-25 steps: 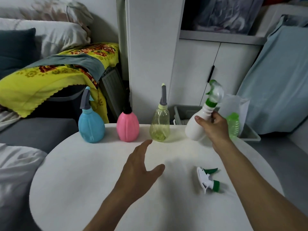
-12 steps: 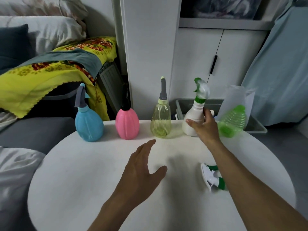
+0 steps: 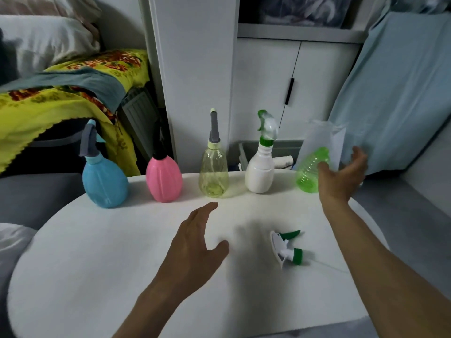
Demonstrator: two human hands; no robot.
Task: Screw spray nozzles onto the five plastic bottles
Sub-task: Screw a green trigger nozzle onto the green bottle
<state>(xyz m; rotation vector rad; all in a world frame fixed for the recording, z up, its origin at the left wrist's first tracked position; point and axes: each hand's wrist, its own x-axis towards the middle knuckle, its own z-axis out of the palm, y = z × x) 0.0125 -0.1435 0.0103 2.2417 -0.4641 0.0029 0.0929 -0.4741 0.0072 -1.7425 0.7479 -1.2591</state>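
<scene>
Green bottle (image 3: 309, 172), 1 o'clock on desk (image 3: 97, 276), uncapped: last of five. Right hand (image 3: 341, 175) spread, reaching it; left hand (image 3: 195, 242) spread, empty. Next: grip bottle, fetch loose nozzle (image 3: 286, 247) at 3 o'clock.

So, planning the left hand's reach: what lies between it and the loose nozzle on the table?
Nothing: in the head view, only bare white table separates the open left hand from the loose nozzle.

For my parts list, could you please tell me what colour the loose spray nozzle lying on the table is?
The spray nozzle is white with a green trigger and collar, seen in the head view.
</scene>
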